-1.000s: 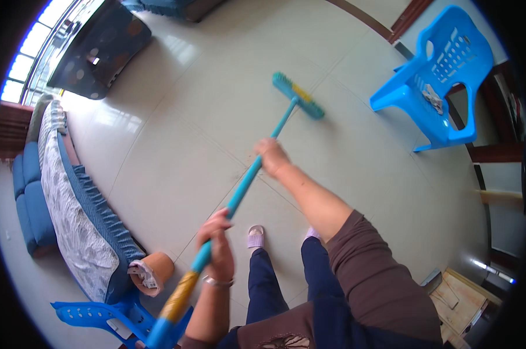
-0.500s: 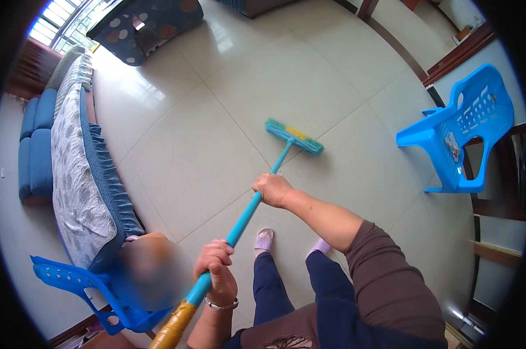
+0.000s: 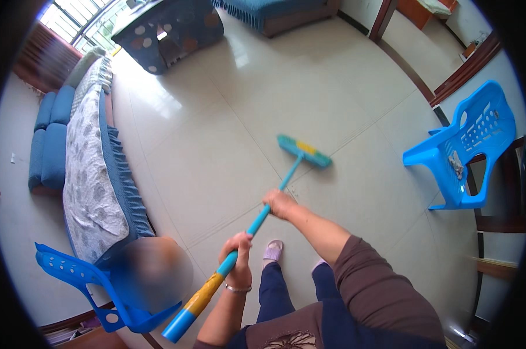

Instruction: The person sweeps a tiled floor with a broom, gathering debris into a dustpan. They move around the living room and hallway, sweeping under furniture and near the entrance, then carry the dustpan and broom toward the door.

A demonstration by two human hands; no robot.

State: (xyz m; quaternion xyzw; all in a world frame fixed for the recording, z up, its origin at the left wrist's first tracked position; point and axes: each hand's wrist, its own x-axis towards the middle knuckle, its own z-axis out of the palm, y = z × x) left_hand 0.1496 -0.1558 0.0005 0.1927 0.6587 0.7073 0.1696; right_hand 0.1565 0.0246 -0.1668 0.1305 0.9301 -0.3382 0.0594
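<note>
A push broom with a turquoise handle and green and yellow bristles stands with its head at floor level, in front of my feet. Partway down the handle, my right hand wraps round it. Closer to my body, my left hand, with a bracelet at the wrist, grips the upper part. Past that hand the handle has a yellow wrapped section and a blue end, tilted toward the lower left. A few small bits of debris lie on the tiles near my right hand.
To the left stands a sofa with a pale patterned cover; a blue plastic chair and a blurred person are near its front end. Another blue chair holding a crumpled cloth is on the right. A covered table stands far left.
The whole view has shifted, so the furniture sits lower and further right. Both hands still grip the broom. Its blue handle end has come into view.
</note>
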